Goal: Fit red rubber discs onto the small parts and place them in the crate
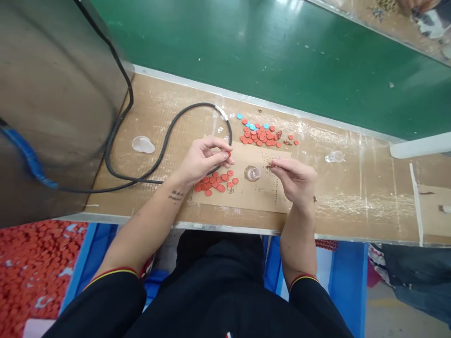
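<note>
My left hand is closed in a pinch on a red disc, held just above the table. My right hand is also pinched shut; a small dark reddish bit shows at its fingertips, too small to name. Between the hands stands a small clear cup on a cardboard sheet. Tiny dark pieces are strewn across the sheet near my right hand. Under my left hand lies a pile of red discs. Farther back is another group of red discs with several blue discs among them.
A black cable loops over the table's left side. Clear plastic pieces lie at left and right. A green panel rises behind. Below left, a blue bin holds many red discs. Another person's hand shows at top right.
</note>
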`<state>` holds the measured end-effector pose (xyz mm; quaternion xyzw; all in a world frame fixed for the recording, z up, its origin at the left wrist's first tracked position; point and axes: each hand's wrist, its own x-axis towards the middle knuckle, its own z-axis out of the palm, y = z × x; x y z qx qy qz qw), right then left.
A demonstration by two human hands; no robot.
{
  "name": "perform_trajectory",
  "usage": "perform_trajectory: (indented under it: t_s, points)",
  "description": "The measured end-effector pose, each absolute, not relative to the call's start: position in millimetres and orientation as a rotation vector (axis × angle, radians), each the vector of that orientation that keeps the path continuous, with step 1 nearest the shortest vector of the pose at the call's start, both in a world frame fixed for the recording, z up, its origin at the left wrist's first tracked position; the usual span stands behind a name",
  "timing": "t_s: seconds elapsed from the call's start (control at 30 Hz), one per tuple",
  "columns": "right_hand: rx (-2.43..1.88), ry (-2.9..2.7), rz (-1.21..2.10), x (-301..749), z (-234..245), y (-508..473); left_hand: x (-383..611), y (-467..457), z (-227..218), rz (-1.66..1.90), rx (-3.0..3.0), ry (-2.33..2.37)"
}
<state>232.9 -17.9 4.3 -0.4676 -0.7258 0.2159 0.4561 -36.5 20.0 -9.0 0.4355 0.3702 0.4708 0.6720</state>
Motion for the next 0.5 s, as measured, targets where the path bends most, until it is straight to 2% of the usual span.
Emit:
perform_trajectory:
  t_s: [0.3,0.5]
  points:
    - [-1.156,-1.956,0.363,230.1,-2.6,-23.9,-42.4,20.1,-12.6,1.028,0.741,0.754]
    - [-1.156,-2.026,0.335,226.4,-0.8,-27.0,-40.5,20.2,-14.1,1.139,0.715,0.749]
